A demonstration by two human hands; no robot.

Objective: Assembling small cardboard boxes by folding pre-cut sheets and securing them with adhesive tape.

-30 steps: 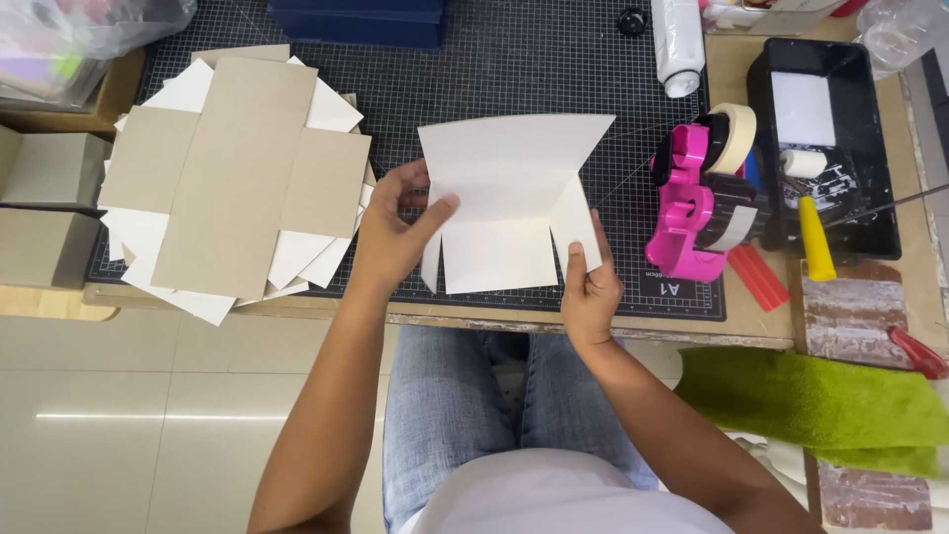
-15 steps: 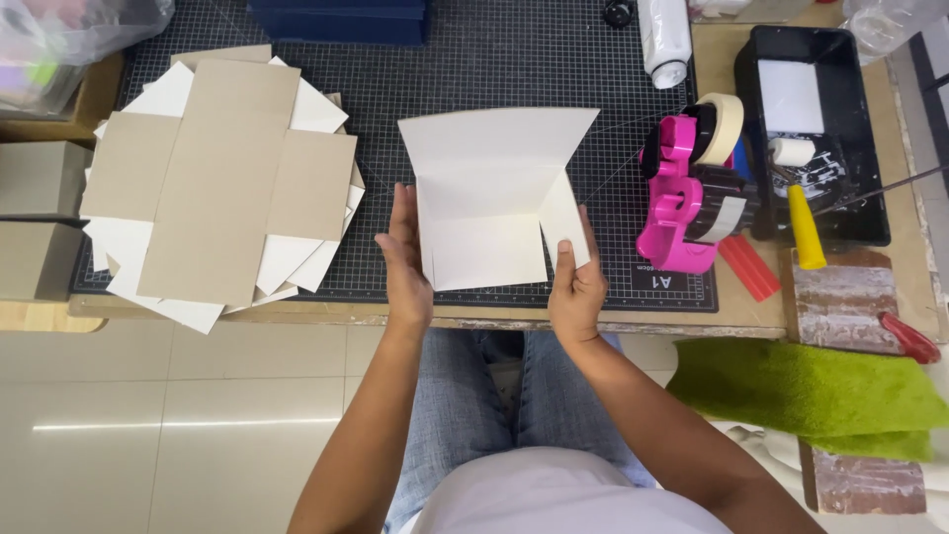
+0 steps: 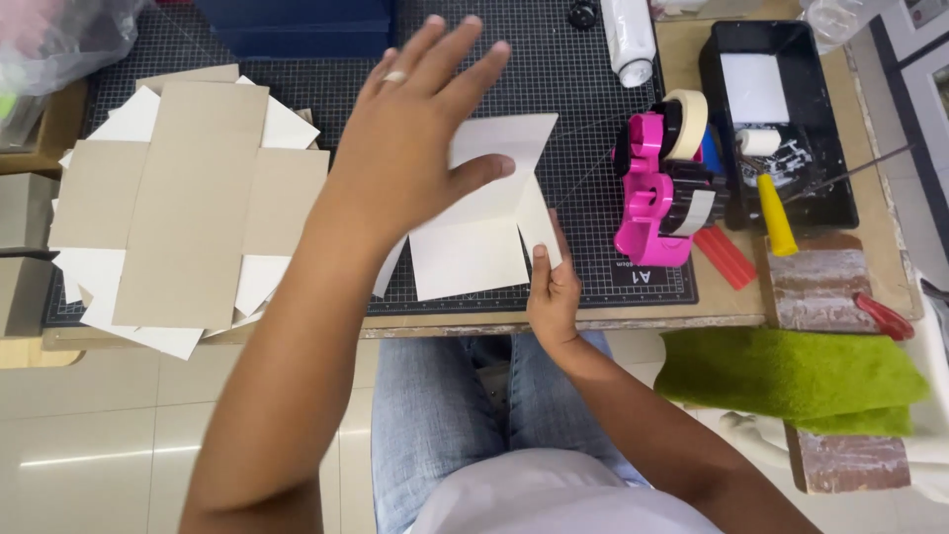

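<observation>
Fingers (image 3: 539, 265) of the right hand (image 3: 552, 297) pinch the lower right edge of the white folded card (image 3: 474, 242), thumb on top, holding it down on the black cutting mat (image 3: 573, 89) near the bench's front edge, about mid-width. The left hand (image 3: 410, 138) is raised above the card with fingers spread and released, gripping nothing, a ring on one finger; half a second ago both hands held the card by its sides, so the left has let go and lifted, leaving the card held by the right hand alone. The card lies flatter on the mat now, its creases showing. Toward the bench's left edge sits the stack of grey and white box blanks (image 3: 188, 198), untouched. Right of the card stands the pink tape dispenser (image 3: 652, 198), then a red strip (image 3: 727, 255), a yellow-handled roller (image 3: 776, 213) and a black tray (image 3: 781, 119) near the back right corner. A green cloth (image 3: 791, 381) hangs off the front right edge.
</observation>
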